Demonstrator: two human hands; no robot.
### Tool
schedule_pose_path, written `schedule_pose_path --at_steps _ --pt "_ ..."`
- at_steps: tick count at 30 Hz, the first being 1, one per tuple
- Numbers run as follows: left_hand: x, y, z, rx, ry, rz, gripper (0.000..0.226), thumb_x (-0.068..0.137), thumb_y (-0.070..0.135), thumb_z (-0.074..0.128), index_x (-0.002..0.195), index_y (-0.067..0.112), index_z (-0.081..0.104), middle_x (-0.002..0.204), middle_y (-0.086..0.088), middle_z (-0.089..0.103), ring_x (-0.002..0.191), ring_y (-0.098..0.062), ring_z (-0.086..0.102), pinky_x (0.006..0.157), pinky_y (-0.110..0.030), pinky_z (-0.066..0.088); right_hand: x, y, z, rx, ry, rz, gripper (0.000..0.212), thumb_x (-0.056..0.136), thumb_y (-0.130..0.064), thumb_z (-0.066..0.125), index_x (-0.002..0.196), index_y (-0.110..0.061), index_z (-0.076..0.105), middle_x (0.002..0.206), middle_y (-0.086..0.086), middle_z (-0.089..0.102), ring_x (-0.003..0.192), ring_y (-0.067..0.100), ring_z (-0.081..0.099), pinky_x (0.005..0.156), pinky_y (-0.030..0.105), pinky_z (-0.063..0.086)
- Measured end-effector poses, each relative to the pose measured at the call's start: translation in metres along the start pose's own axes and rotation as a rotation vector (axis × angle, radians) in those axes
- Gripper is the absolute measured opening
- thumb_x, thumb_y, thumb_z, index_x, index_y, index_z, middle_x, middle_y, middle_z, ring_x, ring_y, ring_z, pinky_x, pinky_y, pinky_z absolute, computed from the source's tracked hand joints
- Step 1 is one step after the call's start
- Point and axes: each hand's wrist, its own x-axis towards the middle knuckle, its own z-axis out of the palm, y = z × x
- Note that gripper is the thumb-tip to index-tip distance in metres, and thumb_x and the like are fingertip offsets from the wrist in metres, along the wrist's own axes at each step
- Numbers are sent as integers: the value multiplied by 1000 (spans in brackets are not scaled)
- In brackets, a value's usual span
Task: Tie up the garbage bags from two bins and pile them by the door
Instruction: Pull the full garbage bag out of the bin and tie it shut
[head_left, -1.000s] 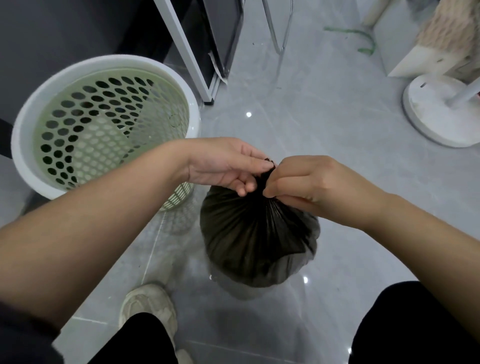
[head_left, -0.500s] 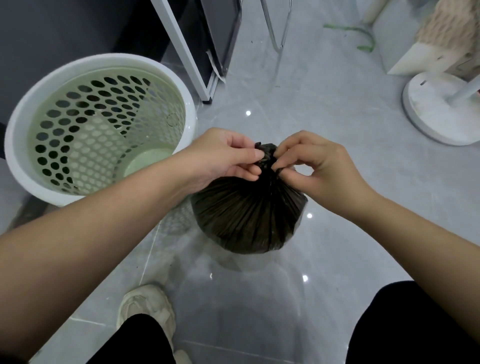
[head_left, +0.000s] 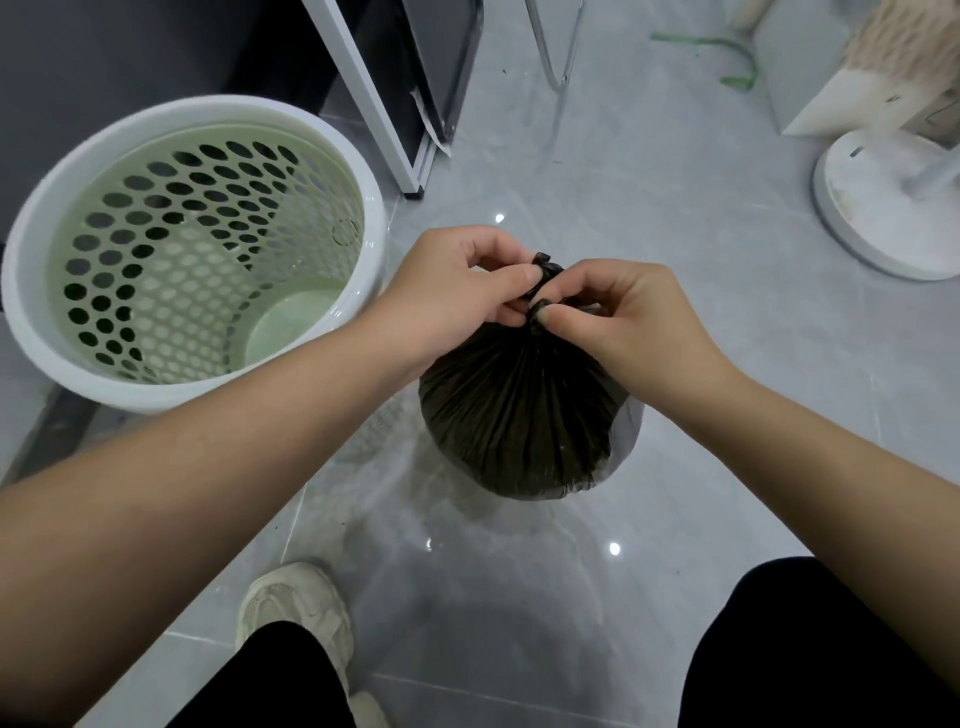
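- The black garbage bag (head_left: 519, 415) was in the middle of the scene, above the grey floor (head_left: 649, 208) and just to the right of the bin (head_left: 208, 111).
- Its plastic was gathered in fine pleats which ran up to a twisted neck (head_left: 545, 273) at the top.
- The left hand (head_left: 457, 291) pinched this neck from the left side, with the thumb and the curled fingers closed on the black plastic.
- The right hand (head_left: 628, 322) pinched it from the right side. Its thumb and forefinger were closed on a small dark roll of the plastic and the other fingers were curled above it.
- The fingertips of both hands were very close together at the neck.
- I could not tell if the bottom of the bag rested on the floor; the glossy tiles showed a pale reflection under it.
- The bin stood upright on the left, with a white rim and a pale green wall full of holes. Its green bottom was visible.
- On the near side there was a beige shoe (head_left: 296, 608) and black trousers (head_left: 805, 649).
- On the far side stood a white frame (head_left: 363, 88) and a chrome leg (head_left: 563, 57).
- At the far right stood a round white base (head_left: 857, 228).
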Motion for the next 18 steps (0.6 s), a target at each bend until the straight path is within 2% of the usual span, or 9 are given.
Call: schedule_pose_path --at_steps 4,7,10,14,16,18 --pt "-2 2 1 -59 -37 -22 8 88 7 62 87 13 67 78 -2 64 68 -10 64 68 -23 55 0 -1 0 112 80 51 11 80 -3 70 77 -14 72 78 4 72 73 13 65 77 32 55" --pt "-5 -3 4 -76 113 46 10 89 6 61 97 11 58 79 -3 59 59 -12 64 61 -25 57 2 -3 1 177 163 70 18 79 -2 69 71 -17 69 74 0 70 71 12 64 74 30 53" --pt "-13 -16 8 35 216 176 12 85 11 65 83 18 54 71 0 60 58 -17 66 58 -30 55 3 -6 4 176 215 56 21 80 -1 67 70 -20 66 69 0 67 68 14 59 68 27 49" --pt "-21 -26 20 125 200 226 10 76 20 69 76 26 60 69 3 65 68 -30 66 69 -46 57 5 -7 7 166 269 45 16 80 -1 63 77 -16 63 69 10 64 63 17 55 64 31 45" --pt "-20 -25 25 120 232 227 10 77 18 69 75 22 61 68 3 65 68 -28 66 70 -46 57 6 -8 10 175 268 59 15 80 -1 61 87 -14 64 69 3 69 63 17 61 68 31 52" --pt "-18 -23 26 119 271 223 9 79 17 68 74 19 62 66 3 65 68 -25 67 70 -44 58 6 -9 12 160 268 74 18 81 -2 60 94 -12 67 73 1 74 71 19 70 77 34 58"
